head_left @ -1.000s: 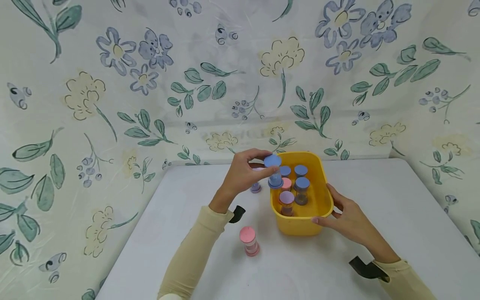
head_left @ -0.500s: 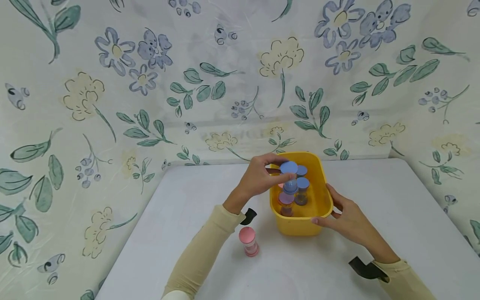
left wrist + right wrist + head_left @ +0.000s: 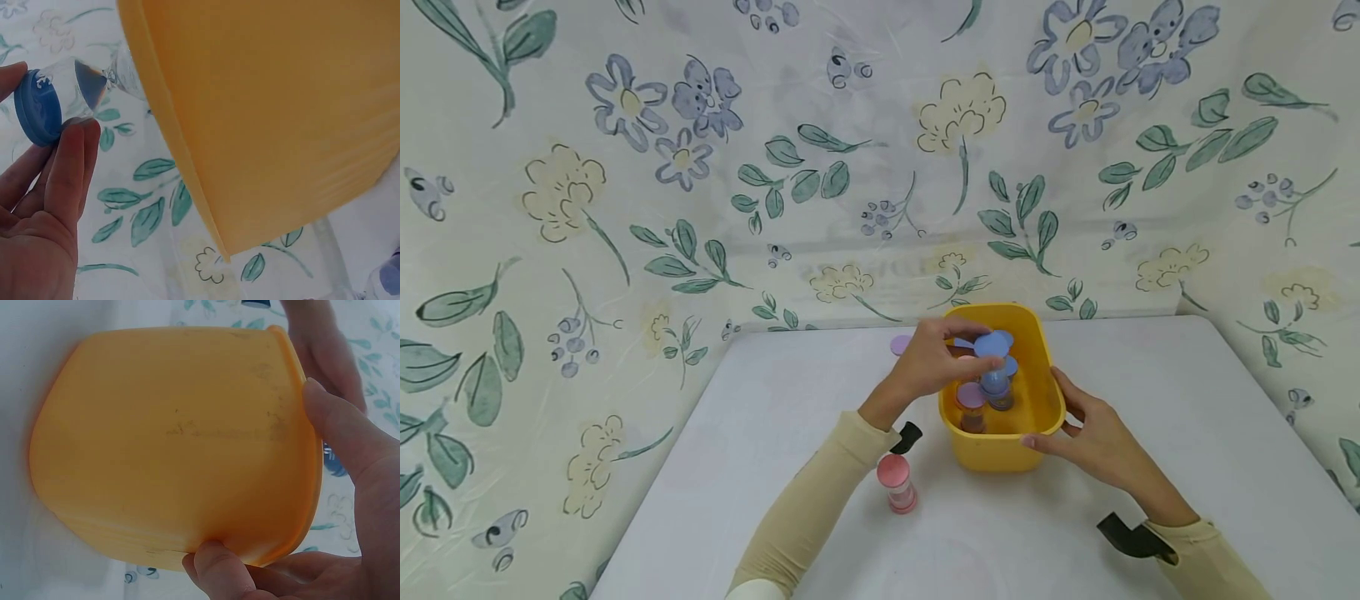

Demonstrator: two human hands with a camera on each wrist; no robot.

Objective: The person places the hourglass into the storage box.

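Observation:
My left hand [image 3: 925,358] holds a blue-capped sand timer [image 3: 992,344] between thumb and fingers, over the yellow bin [image 3: 1000,452]. In the left wrist view the fingertips pinch the timer's blue cap [image 3: 39,109], and its clear bulb with blue sand passes behind the bin's rim. My right hand [image 3: 1093,429] grips the bin at its near right corner; in the right wrist view the thumb [image 3: 331,419] lies at the rim and the fingers press the wall. Inside stand a purple-capped timer [image 3: 972,396] and several others, blue and pink, partly hidden by the left hand.
A pink sand timer [image 3: 895,475] stands upright on the white table [image 3: 760,400], left of the bin's near end. A purple cap [image 3: 900,344] shows behind the left hand. Another timer [image 3: 386,275] appears at the left wrist view's lower right. A floral cloth [image 3: 880,167] hangs behind.
My left hand has carried the blue sand timer rightward and lower, from the bin's left rim to over its middle. The right hand has kept its grip on the bin.

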